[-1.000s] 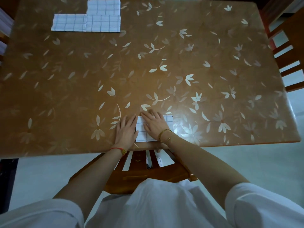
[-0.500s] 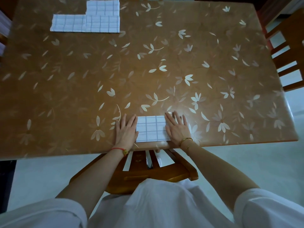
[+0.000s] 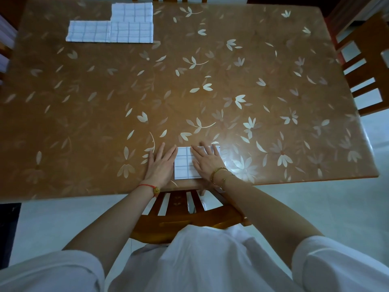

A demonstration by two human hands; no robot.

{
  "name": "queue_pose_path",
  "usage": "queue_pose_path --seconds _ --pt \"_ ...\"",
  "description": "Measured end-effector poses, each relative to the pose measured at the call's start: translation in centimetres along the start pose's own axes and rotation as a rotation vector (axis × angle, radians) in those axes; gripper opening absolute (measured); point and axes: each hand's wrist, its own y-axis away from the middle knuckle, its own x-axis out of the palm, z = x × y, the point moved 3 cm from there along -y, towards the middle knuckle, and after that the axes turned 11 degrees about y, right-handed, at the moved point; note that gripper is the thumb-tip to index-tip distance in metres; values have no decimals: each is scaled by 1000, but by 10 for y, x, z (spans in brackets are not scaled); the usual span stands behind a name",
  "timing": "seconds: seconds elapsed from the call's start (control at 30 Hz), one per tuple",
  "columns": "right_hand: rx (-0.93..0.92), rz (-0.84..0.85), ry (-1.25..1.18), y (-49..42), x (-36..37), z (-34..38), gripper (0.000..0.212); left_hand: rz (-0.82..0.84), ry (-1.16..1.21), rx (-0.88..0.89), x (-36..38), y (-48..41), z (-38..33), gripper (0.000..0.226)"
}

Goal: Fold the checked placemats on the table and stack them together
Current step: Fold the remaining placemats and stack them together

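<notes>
A folded white checked placemat (image 3: pixel 183 165) lies at the near edge of the brown flowered table (image 3: pixel 210 81). My right hand (image 3: pixel 207 162) lies flat on its right part, fingers straight, pressing it down. My left hand (image 3: pixel 161 165) rests flat on the table, touching the placemat's left edge. At the far left corner lie more checked placemats (image 3: pixel 117 26): a flat one to the left and a folded pile beside and behind it.
A wooden chair (image 3: pixel 185 211) stands under the table's near edge between my arms. Another wooden chair (image 3: pixel 366 66) stands at the right side. Chair backs show past the far edge. Pale floor surrounds the table.
My right hand slid from the placemat's right end back left over it. The left hand stayed at the left edge.
</notes>
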Motion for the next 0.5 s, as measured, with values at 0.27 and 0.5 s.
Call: queue_pose_path --seconds 0.27,0.5 --pt "44 94 -8 -3 0 3 56 139 -114 137 4 17 10 77" --pt "44 130 13 -1 -1 4 57 235 -206 361 18 59 29 63"
